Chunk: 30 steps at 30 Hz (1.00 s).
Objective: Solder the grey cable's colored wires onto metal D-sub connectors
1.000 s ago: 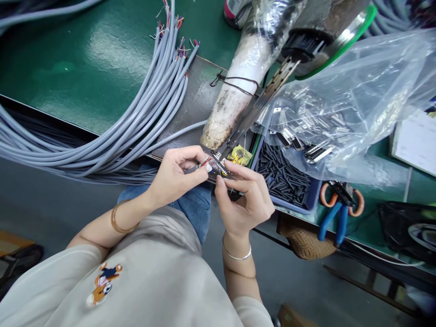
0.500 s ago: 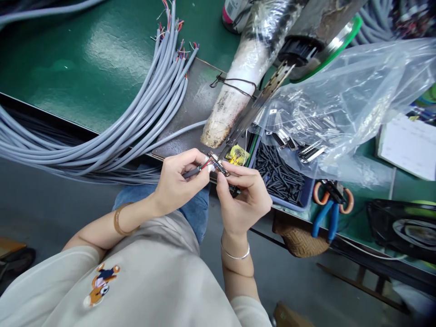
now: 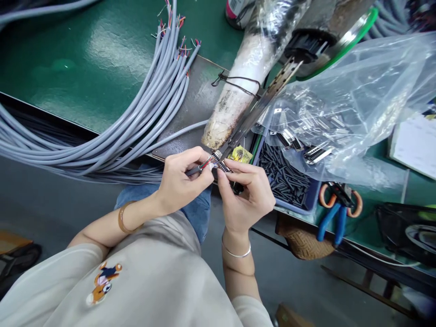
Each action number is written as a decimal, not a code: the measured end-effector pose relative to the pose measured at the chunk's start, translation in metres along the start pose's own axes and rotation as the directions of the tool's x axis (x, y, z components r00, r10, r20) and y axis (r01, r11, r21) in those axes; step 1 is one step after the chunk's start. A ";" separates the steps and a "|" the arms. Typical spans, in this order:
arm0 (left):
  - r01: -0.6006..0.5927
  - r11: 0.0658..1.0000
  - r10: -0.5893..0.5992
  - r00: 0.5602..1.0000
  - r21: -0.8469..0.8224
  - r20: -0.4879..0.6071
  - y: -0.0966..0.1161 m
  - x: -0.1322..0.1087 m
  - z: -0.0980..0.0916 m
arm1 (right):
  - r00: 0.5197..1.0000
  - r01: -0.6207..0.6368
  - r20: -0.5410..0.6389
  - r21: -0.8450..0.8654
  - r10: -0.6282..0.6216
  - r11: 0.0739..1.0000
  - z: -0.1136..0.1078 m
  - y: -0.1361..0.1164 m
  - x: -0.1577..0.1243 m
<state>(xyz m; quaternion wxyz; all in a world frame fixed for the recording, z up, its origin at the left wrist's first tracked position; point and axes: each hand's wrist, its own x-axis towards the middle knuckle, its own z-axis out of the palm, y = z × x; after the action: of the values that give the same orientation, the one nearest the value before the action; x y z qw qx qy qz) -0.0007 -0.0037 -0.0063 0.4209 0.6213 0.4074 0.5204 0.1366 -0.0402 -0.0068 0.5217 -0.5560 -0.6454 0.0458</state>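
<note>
My left hand (image 3: 185, 179) pinches the stripped end of a grey cable (image 3: 194, 170), its thin coloured wires fanning out from the jacket. Between thumb and fingers, my right hand (image 3: 247, 190) grips a small metal multi-pin connector (image 3: 220, 160). The wire ends meet the connector's pin side; whether each one is joined is too small to tell. Right above the connector is the lower end of a metal soldering stand or guide (image 3: 235, 138), beside a white wrapped tube (image 3: 228, 106). A small yellow piece (image 3: 240, 154) lies just behind my right fingers.
A bundle of grey cables (image 3: 136, 131) curves across the green table (image 3: 68, 86). To the right stand a blue bin (image 3: 311, 204) of black sleeves (image 3: 282, 177), a clear bag (image 3: 368, 81) with connectors, and blue-handled pliers (image 3: 332, 222) beside orange-handled scissors (image 3: 356, 204). A solder spool (image 3: 371, 22) hangs above.
The view has shifted slightly, so the things on the right sit further right. Both hands keep their hold, and the connector is now nearer the metal guide's lower end.
</note>
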 end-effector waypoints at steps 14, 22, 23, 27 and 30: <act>0.350 0.903 -0.336 0.937 -0.249 0.098 0.008 0.004 -0.004 | 0.975 0.088 -0.210 0.074 -0.071 0.993 -0.010 0.007 -0.011; 0.408 0.863 -0.395 0.913 -0.298 0.105 0.010 0.001 -0.005 | 0.971 0.031 -0.236 0.039 -0.021 0.999 -0.013 0.000 -0.014; 0.409 0.861 -0.395 0.912 -0.301 0.109 0.010 0.001 -0.005 | 0.987 0.025 -0.159 -0.008 -0.026 1.000 -0.012 -0.001 -0.016; 0.376 0.878 -0.361 0.927 -0.297 0.107 0.008 0.001 -0.003 | 0.998 0.066 0.013 -0.088 -0.065 0.994 -0.007 0.002 -0.018; 0.330 0.905 -0.321 0.944 -0.270 0.077 0.007 0.002 -0.002 | 0.998 0.056 0.008 -0.044 -0.055 0.997 -0.003 0.005 -0.014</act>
<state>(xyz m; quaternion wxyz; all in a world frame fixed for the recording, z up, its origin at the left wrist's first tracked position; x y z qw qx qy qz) -0.0017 -0.0035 0.0010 0.5912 0.4870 0.4215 0.4854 0.1397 -0.0504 -0.0174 0.5083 -0.5490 -0.6632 0.0190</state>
